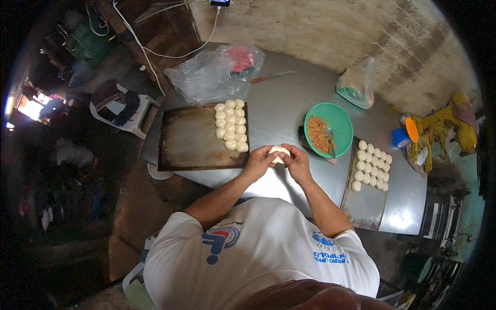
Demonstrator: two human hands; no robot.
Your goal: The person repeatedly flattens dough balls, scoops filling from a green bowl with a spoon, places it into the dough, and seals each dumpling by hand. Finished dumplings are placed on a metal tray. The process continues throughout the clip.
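Between my left hand (260, 161) and my right hand (297, 162) is a flattened piece of white dough (279, 154), pinched by the fingers and thumbs of both. My hands hold it above the front part of the steel table. To the left, a dark-edged metal baking tray (190, 135) carries rows of folded dough pieces (229, 126) along its right side. A green plastic bowl (344, 133) stands beyond my right hand, with crumbly orange-brown filling (318, 133) and a spoon (330, 142) inside. Smooth dough balls (367, 166) sit in rows on a second metal tray (364, 209) at the right.
A knife (267, 77) with a wooden handle lies at the back, beside a clear plastic bag (205, 79). Another tied bag (356, 85) rests near the wall. A blue cup (400, 138) stands at the far right. A white chair (135, 116) is beyond the table's left end.
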